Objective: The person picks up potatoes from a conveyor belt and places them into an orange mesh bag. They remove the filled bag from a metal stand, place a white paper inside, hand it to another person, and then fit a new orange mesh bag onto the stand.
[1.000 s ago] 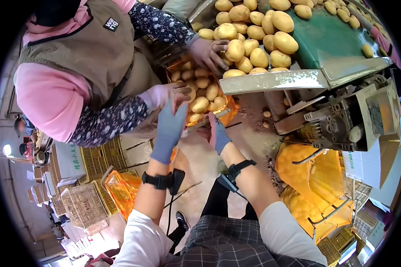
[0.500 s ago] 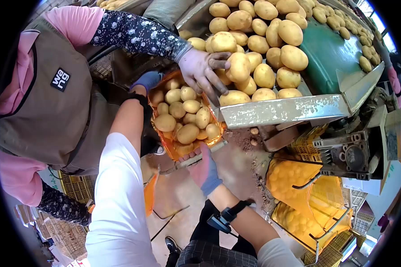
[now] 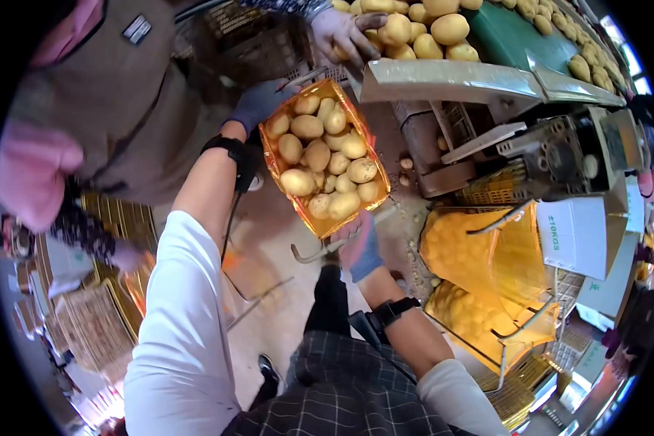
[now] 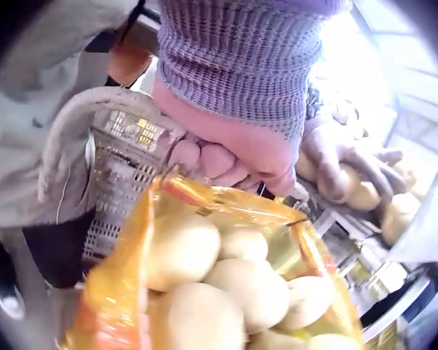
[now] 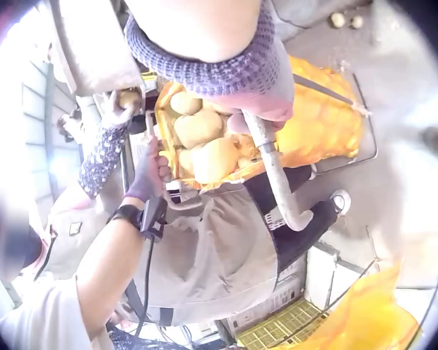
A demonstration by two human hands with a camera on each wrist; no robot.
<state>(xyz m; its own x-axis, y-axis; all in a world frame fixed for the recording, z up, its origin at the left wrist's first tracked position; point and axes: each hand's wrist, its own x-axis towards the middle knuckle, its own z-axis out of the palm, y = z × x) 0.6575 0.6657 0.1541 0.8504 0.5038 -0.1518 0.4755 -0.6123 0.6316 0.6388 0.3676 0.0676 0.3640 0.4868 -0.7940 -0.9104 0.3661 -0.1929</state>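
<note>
The orange bag (image 3: 314, 224) is beside the table (image 3: 450, 81) — left hand (image 3: 261, 105) and right hand (image 3: 361, 248) curled round metal handles (image 3: 315, 257) at its opposite ends, probably to hold its mouth open and share the potatoes' (image 3: 307, 127) weight.

Pale, littered floor (image 3: 276, 261); bright windows (image 3: 612, 30).

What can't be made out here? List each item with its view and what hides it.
- Number of lower potatoes in the orange bag: head view, covered by the top potatoes.
- Badge lettering: head view, blurred; right wrist view, too small.
- Other worker's head: head view, cut off by the edge; right wrist view, blurred.
</note>
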